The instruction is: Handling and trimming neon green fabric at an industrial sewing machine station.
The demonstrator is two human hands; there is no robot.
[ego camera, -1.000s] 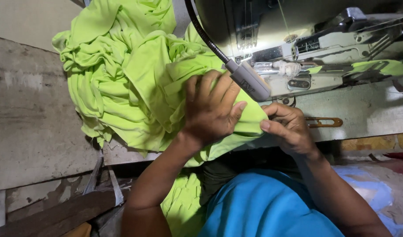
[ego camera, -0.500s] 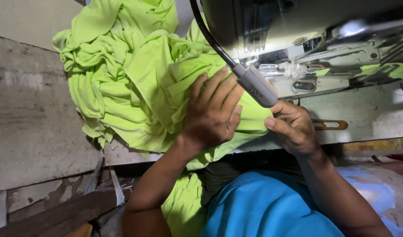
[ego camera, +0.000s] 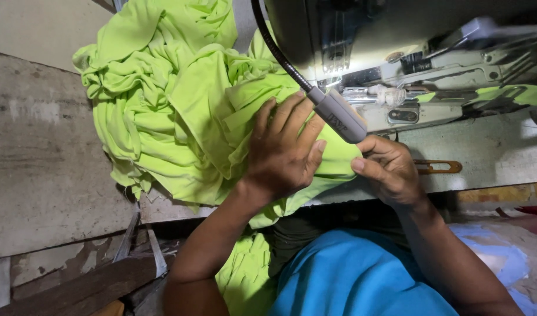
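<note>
The lime-green fabric lies heaped on the worn grey surface, bunched in deep folds to the left of the sewing machine, with one part reaching in under the machine's head and another hanging over the near edge of the surface towards the person's lap. Small strips of the same green show further right along the machine bed.

The left hand lies palm down on the fabric just in front of the machine. Its fingers are spread and nearly straight, pressing the cloth flat rather than closing round it; the thumb runs along the right side, towards the other hand. Nothing is grasped in this hand.

The right hand is just beside it, at the fabric's right edge near the front of the machine. Its fingers are curled inward and the thumb points left, meeting the folded edge of the cloth; it seems to pinch that edge, though the contact itself is partly hidden behind the lamp.

A grey lamp head on a black flexible neck hangs across the view between the two hands, in front of them and over the cloth. Behind it sits the machine's metal needle area, pale and blurred. An orange-brown slotted metal piece lies on the surface just to the right of the right hand. Below, the person's blue shirt fills the bottom middle of the view, and a dark wooden beam runs at lower left beneath the surface.
</note>
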